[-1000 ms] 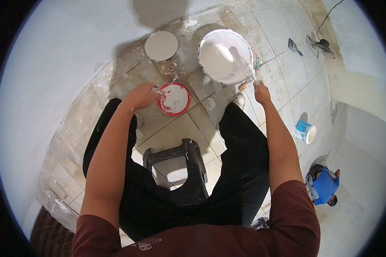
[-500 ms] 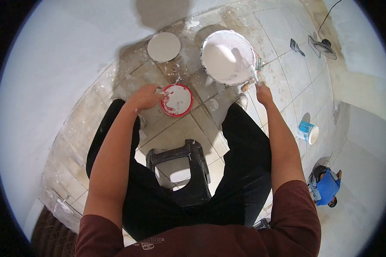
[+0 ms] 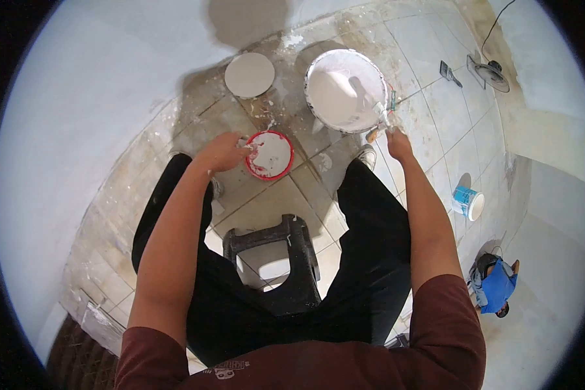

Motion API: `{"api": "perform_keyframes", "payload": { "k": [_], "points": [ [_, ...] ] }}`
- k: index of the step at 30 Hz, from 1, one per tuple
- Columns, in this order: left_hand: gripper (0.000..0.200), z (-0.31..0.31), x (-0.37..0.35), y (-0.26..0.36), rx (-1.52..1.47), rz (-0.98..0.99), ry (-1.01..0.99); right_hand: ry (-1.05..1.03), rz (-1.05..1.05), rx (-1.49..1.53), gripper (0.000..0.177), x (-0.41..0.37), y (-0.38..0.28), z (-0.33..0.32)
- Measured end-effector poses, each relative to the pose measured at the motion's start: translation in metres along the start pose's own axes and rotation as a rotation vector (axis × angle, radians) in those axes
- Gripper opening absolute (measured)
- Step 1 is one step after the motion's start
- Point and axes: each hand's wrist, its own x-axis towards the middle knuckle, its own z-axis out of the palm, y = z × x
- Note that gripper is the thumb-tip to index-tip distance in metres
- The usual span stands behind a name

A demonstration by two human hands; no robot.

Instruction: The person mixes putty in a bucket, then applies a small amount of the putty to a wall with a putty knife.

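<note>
My left hand (image 3: 222,153) is closed at the left rim of a small red bucket (image 3: 291,158), which holds white paint or filler and has smears along its inner edge. Across from it, my right hand (image 3: 398,143) is wrapped around a paint-coated tool (image 3: 381,116), whose exact kind I cannot make out. This tool is at the right rim of a large white bucket (image 3: 313,110) partly filled with an off-white mix. A brown wooden piece (image 3: 372,135) shows just below that rim.
A round white lid (image 3: 249,75) lies beyond the red bucket. Between my legs stands a black plastic stool (image 3: 296,244). To the right are a brush (image 3: 450,74), a dark round object with a cord (image 3: 492,75), a blue-and-white tub (image 3: 467,203) and a person in blue (image 3: 497,287).
The view has shifted slightly, so the buckets and lid appear a little lower. Both hands keep their holds, and the tool at the large bucket's rim has moved only slightly.
</note>
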Motion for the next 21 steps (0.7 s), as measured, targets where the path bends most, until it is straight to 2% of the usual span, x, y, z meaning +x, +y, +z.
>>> {"api": "perform_keyframes", "payload": {
  "k": [1, 4, 5, 6, 7, 8, 9, 11, 13, 14, 16, 18, 20, 21],
  "points": [
    [0.052, -0.001, -0.004, 0.004, 0.007, 0.001, -0.003, 0.012, -0.055, -0.01, 0.038, 0.001, -0.005, -0.005],
    [0.054, 0.024, 0.003, 0.01, -0.157, 0.035, -0.057, 0.033, 0.121, 0.159, 0.036, -0.001, -0.024, -0.022],
    [0.054, 0.045, 0.003, 0.018, -0.256, -0.012, -0.016, 0.017, -0.074, 0.004, 0.038, -0.001, -0.015, -0.017],
    [0.055, 0.076, 0.003, 0.022, -0.352, -0.056, 0.023, -0.018, -0.006, 0.001, 0.039, -0.002, -0.01, -0.011],
    [0.059, 0.127, 0.011, 0.008, -0.226, -0.085, -0.151, -0.056, 0.063, -0.005, 0.039, -0.002, -0.006, -0.006],
    [0.06, 0.18, -0.003, 0.004, -0.454, -0.034, -0.178, -0.092, 0.13, -0.012, 0.039, -0.001, -0.005, -0.005],
    [0.061, 0.234, -0.016, -0.004, -0.519, 0.065, -0.364, -0.063, 0.137, 0.036, 0.039, -0.001, -0.008, -0.011],
    [0.062, 0.24, -0.076, 0.031, -0.688, 0.009, -0.692, -0.004, 0.149, 0.13, 0.041, -0.001, -0.017, -0.023],
    [0.073, 0.276, -0.106, 0.042, -0.804, -0.303, -0.927, -0.055, 0.095, 0.1, 0.041, -0.003, -0.006, -0.014],
    [0.079, 0.235, -0.134, 0.079, -0.924, -0.566, -1.014, -0.081, 0.07, 0.081, 0.041, -0.004, 0.002, -0.012],
    [0.089, 0.209, -0.138, 0.095, -0.831, -0.567, -1.019, -0.082, 0.116, 0.081, 0.041, -0.001, 0.003, -0.017],
    [0.094, 0.227, -0.135, 0.083, -0.752, -0.567, -0.93, -0.093, 0.157, 0.093, 0.041, 0.003, -0.001, -0.022],
    [0.095, 0.295, -0.132, 0.046, -0.694, -0.561, -0.741, -0.11, 0.183, 0.115, 0.042, 0.013, -0.006, -0.03],
    [0.095, 0.28, -0.134, 0.055, -0.641, -0.616, -0.696, -0.128, 0.185, 0.079, 0.042, 0.015, -0.004, -0.029]
  ]
}}
